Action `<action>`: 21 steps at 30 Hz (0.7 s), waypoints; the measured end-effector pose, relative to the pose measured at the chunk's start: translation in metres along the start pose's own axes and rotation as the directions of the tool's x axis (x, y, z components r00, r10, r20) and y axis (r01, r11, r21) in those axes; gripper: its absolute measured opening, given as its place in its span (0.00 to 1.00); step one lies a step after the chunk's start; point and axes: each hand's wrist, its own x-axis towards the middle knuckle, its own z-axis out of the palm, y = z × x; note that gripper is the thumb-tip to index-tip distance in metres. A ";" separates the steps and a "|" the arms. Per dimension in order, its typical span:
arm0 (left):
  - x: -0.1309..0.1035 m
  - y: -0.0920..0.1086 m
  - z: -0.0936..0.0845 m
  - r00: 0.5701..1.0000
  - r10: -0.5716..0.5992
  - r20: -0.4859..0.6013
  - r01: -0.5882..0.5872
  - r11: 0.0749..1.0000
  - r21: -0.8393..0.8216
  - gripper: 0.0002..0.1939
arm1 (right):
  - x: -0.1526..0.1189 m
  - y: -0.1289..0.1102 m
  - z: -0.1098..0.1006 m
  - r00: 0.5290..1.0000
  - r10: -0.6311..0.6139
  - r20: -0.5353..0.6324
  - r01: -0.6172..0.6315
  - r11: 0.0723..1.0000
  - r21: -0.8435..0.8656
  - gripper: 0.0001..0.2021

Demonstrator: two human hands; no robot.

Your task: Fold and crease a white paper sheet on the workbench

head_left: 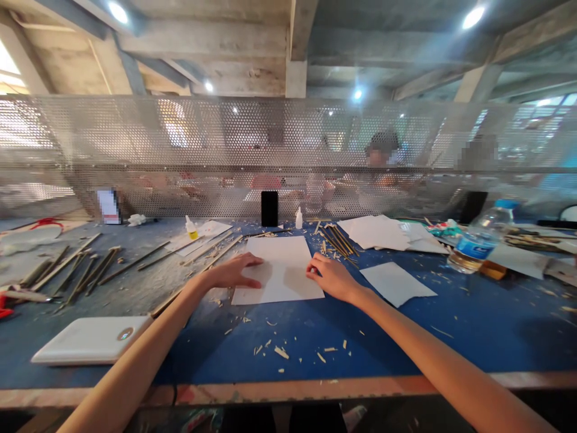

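Observation:
A white sheet of paper [285, 264] lies flat on the blue tabletop in front of me. My left hand [237, 270] rests at its left side, thumb and fingers spread apart. At the right edge of the sheet, my right hand [331, 275] has its fingers curled in towards the thumb. Whatever those fingertips hold, if anything, is too small to make out. Thin dark sticks [338, 240] lie just beyond the right hand. A second, smaller piece of white paper [397, 284] is to its right.
Several wooden sticks [92, 273] and shavings litter the left side. A white power bank [90, 341] sits front left. Glue bottles [192, 228], a black phone [269, 208] and stacked paper [381, 233] stand or lie further back. A water bottle [480, 240] is tilted at right. Perforated metal screen [252, 138] behind.

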 end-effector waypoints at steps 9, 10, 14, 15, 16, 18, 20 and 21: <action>0.000 -0.001 0.000 1.000 -0.007 0.020 0.008 0.999 -0.039 0.39 | 0.000 -0.001 -0.005 0.998 0.057 -0.002 -0.057 0.998 -0.013 0.04; 0.000 -0.001 0.000 1.000 -0.011 0.016 0.011 0.999 -0.039 0.39 | 0.000 0.000 -0.006 0.998 0.068 -0.006 -0.068 0.998 -0.012 0.04; 0.001 -0.002 0.001 1.000 -0.005 0.018 0.005 1.000 -0.026 0.38 | 0.001 0.001 -0.003 0.994 -0.059 0.092 0.045 0.988 0.149 0.04; 0.001 -0.002 0.000 1.000 -0.003 0.020 0.004 1.000 -0.025 0.38 | 0.001 0.001 -0.002 0.992 -0.082 0.099 0.064 0.983 0.171 0.05; 0.000 -0.002 0.000 1.000 -0.004 0.019 0.004 1.000 -0.024 0.38 | 0.001 0.003 -0.001 0.993 -0.079 0.087 0.064 0.984 0.166 0.04; 0.000 -0.001 0.000 1.000 -0.008 0.012 0.008 1.000 -0.020 0.39 | 0.002 0.007 -0.001 0.999 -0.022 0.031 0.019 0.995 0.101 0.04; 0.000 0.001 -0.001 1.000 -0.011 0.006 0.011 1.000 -0.017 0.39 | 0.002 0.010 -0.002 1.000 0.015 -0.006 -0.014 0.998 0.061 0.04; 0.000 0.002 -0.001 1.000 -0.009 0.007 0.009 1.000 -0.019 0.39 | 0.002 0.011 -0.002 1.000 0.005 0.002 -0.006 0.997 0.074 0.05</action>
